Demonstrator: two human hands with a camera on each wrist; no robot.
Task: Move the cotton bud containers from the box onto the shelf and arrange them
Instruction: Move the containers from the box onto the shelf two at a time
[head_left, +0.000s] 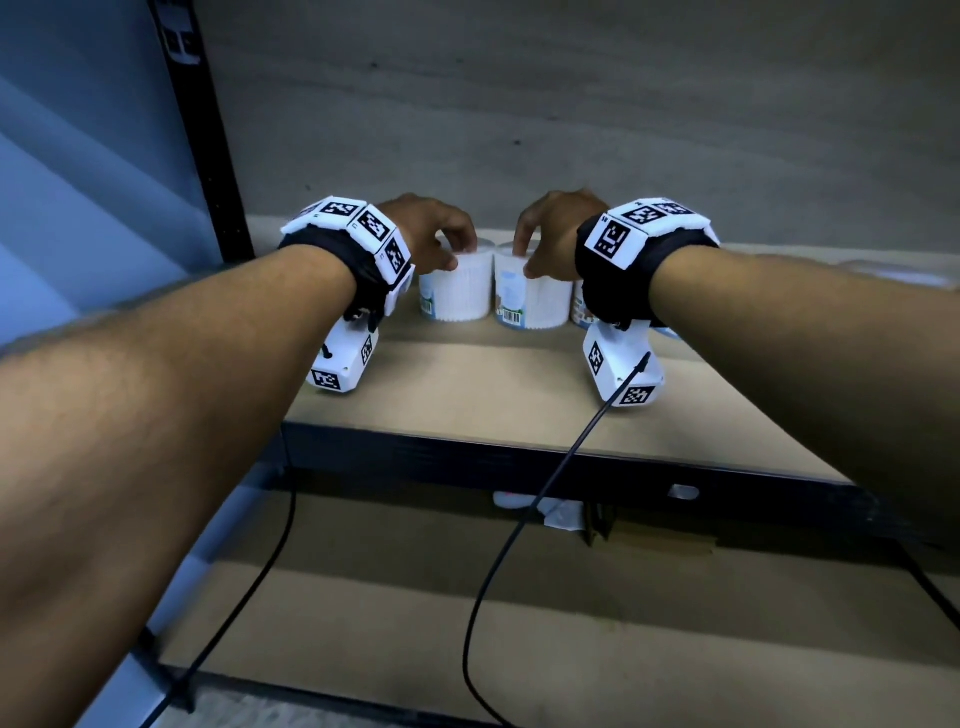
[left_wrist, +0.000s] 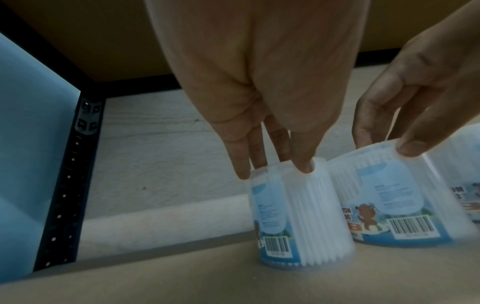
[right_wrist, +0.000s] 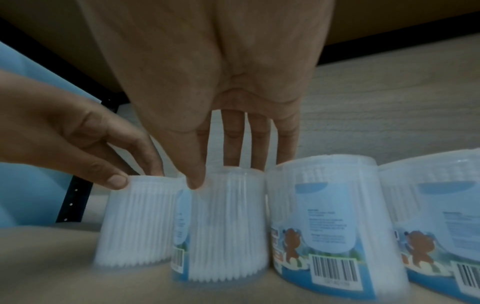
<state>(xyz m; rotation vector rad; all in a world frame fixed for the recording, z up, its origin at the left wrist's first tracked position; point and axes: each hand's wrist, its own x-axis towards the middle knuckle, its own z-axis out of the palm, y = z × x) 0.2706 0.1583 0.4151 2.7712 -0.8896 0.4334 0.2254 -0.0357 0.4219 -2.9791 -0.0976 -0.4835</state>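
The step in hand looks like arranging: two clear plastic tubs packed with white cotton buds stand upright on the brown board shelf (head_left: 519, 395), near its back wall, and each is held from above. The left hand (head_left: 431, 234) has its grip curled over the lid rim of the leftmost tub (head_left: 456, 291), thumb at the front and fingers (left_wrist: 244, 164) behind, pinching it. The right hand (head_left: 550, 234) grips the second tub (head_left: 530, 296) the same way, thumb on the front rim and fingers (right_wrist: 233, 144) reaching down behind. These two tubs stand just beside each other, seemingly touching; two more labelled tubs (right_wrist: 337, 226) continue the row to the right. The box is not in view. By my judgement the next move calls for nudging both tubs into line with their neighbours, perhaps turning the labels forward, then releasing without tipping them.
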